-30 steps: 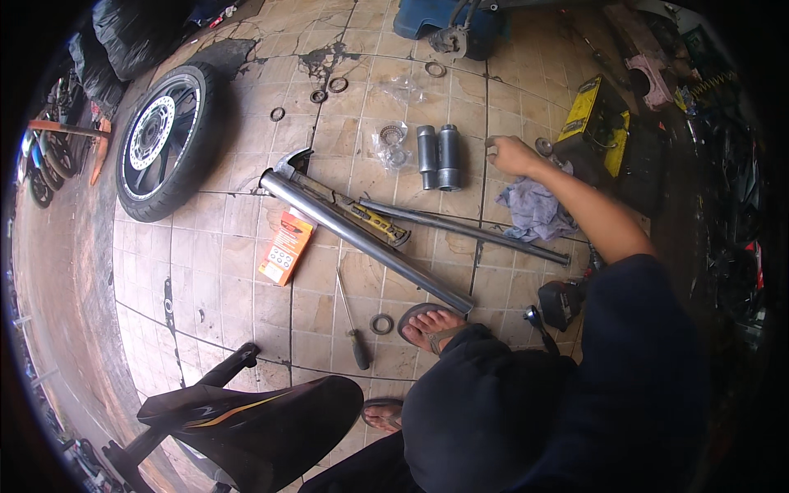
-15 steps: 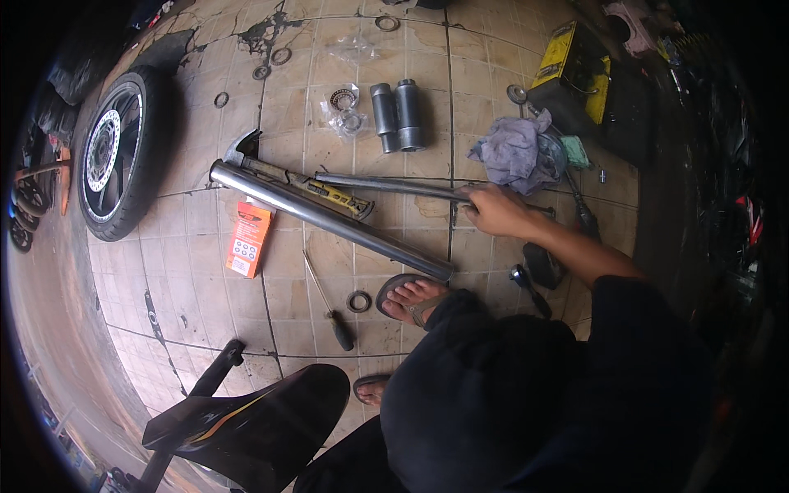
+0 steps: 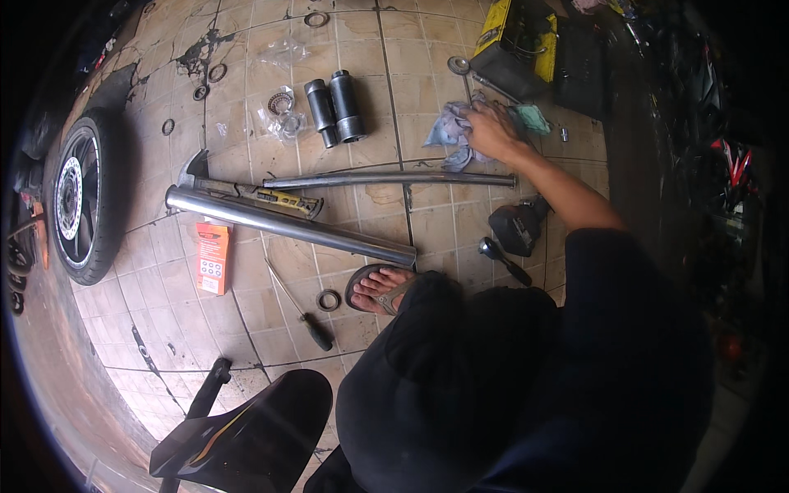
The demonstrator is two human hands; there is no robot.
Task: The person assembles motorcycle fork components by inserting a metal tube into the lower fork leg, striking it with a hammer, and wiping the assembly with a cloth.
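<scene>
My right hand [image 3: 493, 131] is closed on a crumpled greyish-purple rag [image 3: 450, 131] at the upper right; its fingertips sink partly into the cloth. Just below it, a long thin metal rod [image 3: 386, 178] lies on the tiles. A thicker shiny tube [image 3: 288, 226] slants in front of that rod, and a hammer with a yellow-and-black handle [image 3: 288, 200] lies between them. Left of the rag stand two dark metal cylinders [image 3: 333, 108], side by side. A small green cloth [image 3: 532, 119] sits right of my hand. My left hand is out of view.
A wheel [image 3: 82, 195] stands at the left. An orange box [image 3: 213, 257], a screwdriver [image 3: 308, 316] and a ring [image 3: 328, 300] lie near my sandalled foot [image 3: 380, 289]. A ratchet [image 3: 503, 259], a black power tool [image 3: 516, 228] and a yellow-and-black toolbox [image 3: 518, 45] are at right.
My right hand has let go of the thin rod's right end, moved up and taken hold of the rag. The view has shifted, so the floor things appear further left.
</scene>
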